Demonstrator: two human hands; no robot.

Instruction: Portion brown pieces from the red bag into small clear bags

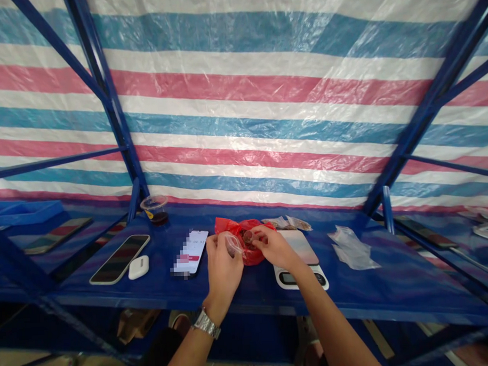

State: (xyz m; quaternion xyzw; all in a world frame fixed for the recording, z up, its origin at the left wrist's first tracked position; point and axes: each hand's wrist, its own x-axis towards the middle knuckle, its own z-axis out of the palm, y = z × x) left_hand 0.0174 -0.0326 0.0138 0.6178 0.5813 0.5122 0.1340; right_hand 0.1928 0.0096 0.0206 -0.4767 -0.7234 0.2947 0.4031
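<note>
Left hand (223, 264) has a small clear plastic bag (233, 243) pinched up by its edge, seemingly to keep it open, while the right hand (274, 247) grips a small round brown piece (248, 237) between its fingertips, just above a crumpled red plastic bag (225, 225). A white digital scale (299, 280) sits just right, within easy reach.

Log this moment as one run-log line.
left hand: holds small clear plastic bag | right hand: touches brown lump in red plastic bag
</note>
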